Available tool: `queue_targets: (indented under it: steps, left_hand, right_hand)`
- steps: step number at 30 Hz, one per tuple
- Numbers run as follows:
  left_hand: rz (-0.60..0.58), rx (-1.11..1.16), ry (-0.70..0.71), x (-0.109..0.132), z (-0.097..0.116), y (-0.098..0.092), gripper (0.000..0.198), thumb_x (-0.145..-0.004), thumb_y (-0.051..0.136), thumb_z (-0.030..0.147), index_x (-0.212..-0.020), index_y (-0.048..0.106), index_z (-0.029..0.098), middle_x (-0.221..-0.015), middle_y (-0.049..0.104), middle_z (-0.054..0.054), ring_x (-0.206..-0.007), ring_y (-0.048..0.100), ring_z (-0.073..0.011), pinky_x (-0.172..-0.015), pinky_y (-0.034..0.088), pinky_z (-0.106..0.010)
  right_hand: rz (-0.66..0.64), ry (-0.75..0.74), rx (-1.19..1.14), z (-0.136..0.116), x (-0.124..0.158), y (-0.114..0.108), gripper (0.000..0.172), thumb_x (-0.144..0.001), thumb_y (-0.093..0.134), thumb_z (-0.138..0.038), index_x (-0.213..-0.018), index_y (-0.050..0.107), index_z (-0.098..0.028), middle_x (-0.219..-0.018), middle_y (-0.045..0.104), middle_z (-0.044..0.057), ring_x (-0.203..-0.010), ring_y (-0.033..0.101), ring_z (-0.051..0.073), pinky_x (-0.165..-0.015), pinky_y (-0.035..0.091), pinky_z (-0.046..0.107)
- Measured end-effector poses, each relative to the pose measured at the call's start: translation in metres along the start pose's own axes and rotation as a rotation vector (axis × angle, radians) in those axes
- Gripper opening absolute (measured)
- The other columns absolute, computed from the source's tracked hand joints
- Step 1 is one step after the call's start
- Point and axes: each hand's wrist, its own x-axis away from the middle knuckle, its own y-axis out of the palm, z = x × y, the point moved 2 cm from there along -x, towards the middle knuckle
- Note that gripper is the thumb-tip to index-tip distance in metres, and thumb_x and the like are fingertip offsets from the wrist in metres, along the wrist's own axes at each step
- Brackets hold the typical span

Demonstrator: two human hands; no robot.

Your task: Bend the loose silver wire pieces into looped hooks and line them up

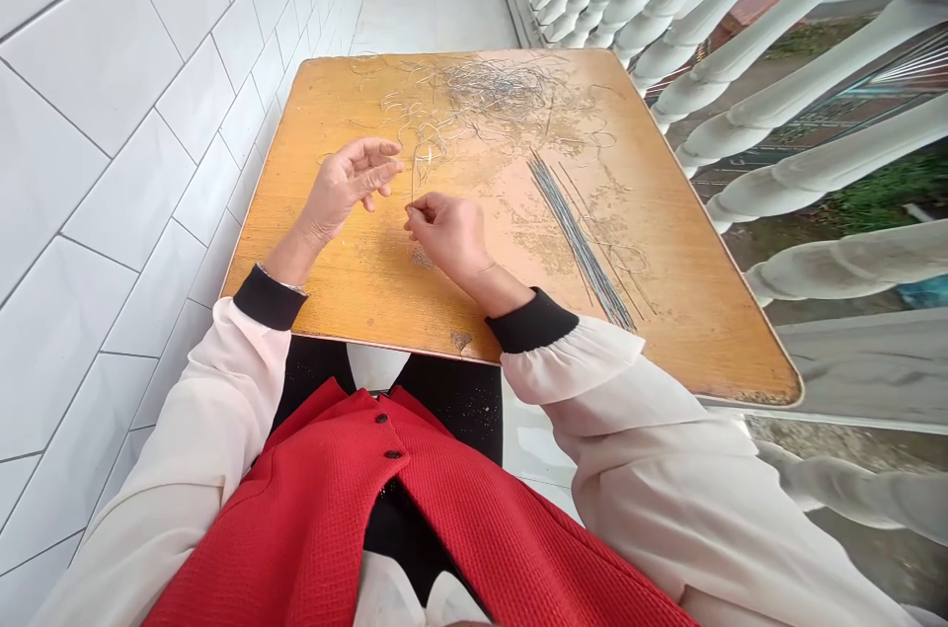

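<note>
Between thumb and fingers, my right hand (450,230) pinches a thin wire (413,175), which stands up from the fingertips. To its left, my left hand (352,181) is raised over the table with its fingers apart; I see nothing in it. Just beyond the fingertips lie thin, pale curled strands (426,153). On the right half of the table rests a bundle of straight grey wires (582,244), with a few single wires and a loose loop beside it. A tangled heap of thin wire (500,86) spreads along the far side.
The worn wooden tabletop (348,286) has rounded corners and peeling patches. A white tiled wall (148,163) runs close along the left. White balusters (807,183) line the right side, and a pale tiled floor (436,5) extends beyond the table.
</note>
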Motion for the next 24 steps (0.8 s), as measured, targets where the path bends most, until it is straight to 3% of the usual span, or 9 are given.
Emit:
queue_targets:
  steps: [4, 7, 9, 12, 15, 20, 24]
  left_hand:
    - [0.041, -0.098, 0.114, 0.002, 0.000, 0.010, 0.025, -0.071, 0.092, 0.024, -0.085, 0.071, 0.020, -0.090, 0.074, 0.001, -0.062, 0.059, -0.0038, -0.055, 0.044, -0.016]
    - [0.100, -0.174, 0.184, 0.003, -0.001, 0.014, 0.022, -0.069, 0.092, 0.017, -0.076, 0.072, 0.021, -0.087, 0.072, 0.002, -0.066, 0.060, -0.0044, -0.060, 0.047, -0.017]
    - [0.117, -0.198, 0.200, 0.004, -0.002, 0.015, 0.018, -0.075, 0.088, 0.019, -0.070, 0.071, 0.021, -0.081, 0.070, 0.002, -0.065, 0.060, -0.0049, -0.059, 0.047, -0.017]
    - [0.107, -0.176, 0.190, 0.004, -0.003, 0.014, 0.023, -0.085, 0.081, 0.032, -0.069, 0.071, 0.020, -0.073, 0.068, 0.002, -0.063, 0.061, -0.0057, -0.055, 0.047, -0.017]
    - [0.111, -0.131, 0.147, 0.004, -0.004, 0.011, 0.027, -0.088, 0.077, 0.041, -0.076, 0.072, 0.018, -0.074, 0.071, 0.001, -0.066, 0.067, -0.0069, -0.055, 0.048, -0.016]
    - [0.078, -0.030, 0.054, 0.002, -0.006, 0.007, 0.032, -0.093, 0.071, 0.044, -0.080, 0.070, 0.015, -0.075, 0.073, 0.000, -0.063, 0.069, -0.0063, -0.057, 0.049, -0.017]
    - [0.040, 0.044, 0.036, 0.000, -0.009, 0.004, 0.030, -0.097, 0.066, 0.045, -0.086, 0.071, 0.017, -0.083, 0.076, -0.001, -0.069, 0.070, -0.0060, -0.059, 0.050, -0.016]
  right_hand:
    - [0.063, -0.064, 0.304, -0.002, -0.004, -0.004, 0.024, -0.087, 0.056, -0.019, -0.064, 0.055, -0.022, -0.064, 0.063, 0.007, -0.066, 0.061, 0.022, -0.070, 0.044, 0.035]
    - [0.074, -0.044, 0.332, -0.002, -0.006, -0.004, 0.023, -0.091, 0.055, -0.021, -0.069, 0.059, -0.021, -0.068, 0.064, 0.009, -0.071, 0.063, 0.024, -0.073, 0.043, 0.037]
    - [0.073, -0.051, 0.298, -0.001, -0.007, -0.002, 0.021, -0.091, 0.055, -0.020, -0.071, 0.062, -0.021, -0.069, 0.065, 0.009, -0.073, 0.064, 0.024, -0.074, 0.044, 0.037]
    - [0.023, -0.071, 0.133, 0.001, -0.007, 0.002, 0.011, -0.087, 0.060, -0.016, -0.081, 0.068, -0.020, -0.071, 0.068, 0.005, -0.070, 0.064, 0.021, -0.071, 0.047, 0.034]
    - [-0.087, -0.035, -0.197, 0.003, -0.006, 0.009, 0.008, -0.090, 0.063, -0.021, -0.094, 0.069, -0.018, -0.074, 0.071, 0.003, -0.059, 0.061, 0.013, -0.060, 0.047, 0.027]
    - [-0.196, -0.047, -0.587, -0.001, -0.004, 0.010, 0.041, -0.089, 0.073, -0.056, -0.099, 0.067, -0.017, -0.070, 0.069, 0.000, -0.047, 0.053, 0.007, -0.046, 0.042, 0.021]
    - [-0.209, -0.044, -0.697, -0.008, 0.000, 0.003, 0.050, -0.085, 0.075, -0.062, -0.103, 0.067, -0.016, -0.065, 0.068, -0.002, -0.045, 0.054, 0.007, -0.044, 0.043, 0.020]
